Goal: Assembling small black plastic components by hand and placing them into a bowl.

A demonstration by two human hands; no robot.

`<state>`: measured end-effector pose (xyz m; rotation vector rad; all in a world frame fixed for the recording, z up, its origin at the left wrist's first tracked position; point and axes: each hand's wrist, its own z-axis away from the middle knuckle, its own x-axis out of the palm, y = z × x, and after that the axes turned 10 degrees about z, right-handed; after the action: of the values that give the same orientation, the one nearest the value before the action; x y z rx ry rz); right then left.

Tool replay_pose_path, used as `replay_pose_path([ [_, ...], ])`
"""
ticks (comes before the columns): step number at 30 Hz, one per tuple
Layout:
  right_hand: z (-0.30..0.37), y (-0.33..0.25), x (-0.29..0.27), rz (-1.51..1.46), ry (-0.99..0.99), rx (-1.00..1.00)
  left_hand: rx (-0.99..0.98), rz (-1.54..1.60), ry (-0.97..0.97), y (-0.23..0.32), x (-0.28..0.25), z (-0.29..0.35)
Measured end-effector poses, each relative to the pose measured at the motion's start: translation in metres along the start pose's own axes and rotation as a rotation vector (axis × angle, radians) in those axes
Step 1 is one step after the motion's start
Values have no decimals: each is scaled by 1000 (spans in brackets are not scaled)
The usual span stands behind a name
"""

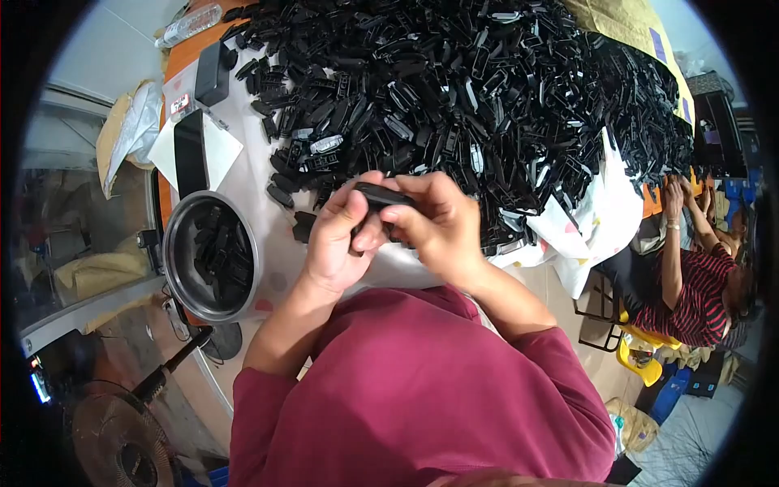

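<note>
From where I stand, the person in the maroon shirt [422, 381] has one long black piece [381, 196] up in front of the chest, just over the near edge of the table [193, 47]. The left hand [333, 235] grips its left end between thumb and fingers; the right hand [445, 223] pinches the other end, thumb in front. Between them they hide much of it, so I can't tell how finished it is.

By the look of things, there is far more left than done. A broad heap of black parts [438, 105] covers most of the table, spreading nearly to the hands. To the left, a round metal bowl [168, 258] holds a much smaller lot of dark pieces [221, 260]; whether those are finished or waiting, I can't say. Across the right end, a co-worker in a striped shirt [690, 292] reaches toward the table too.
</note>
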<state>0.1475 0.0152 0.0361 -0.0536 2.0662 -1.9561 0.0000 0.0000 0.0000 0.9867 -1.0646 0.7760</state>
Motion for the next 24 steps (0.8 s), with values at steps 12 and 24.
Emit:
replay_pose_path([
  [12, -116, 29, -57, 1392, 351, -189, 425, -2136, 989, 124, -39, 68],
  [24, -64, 7, -39, 183, 33, 156, 542, -2389, 336, 75, -9, -47],
])
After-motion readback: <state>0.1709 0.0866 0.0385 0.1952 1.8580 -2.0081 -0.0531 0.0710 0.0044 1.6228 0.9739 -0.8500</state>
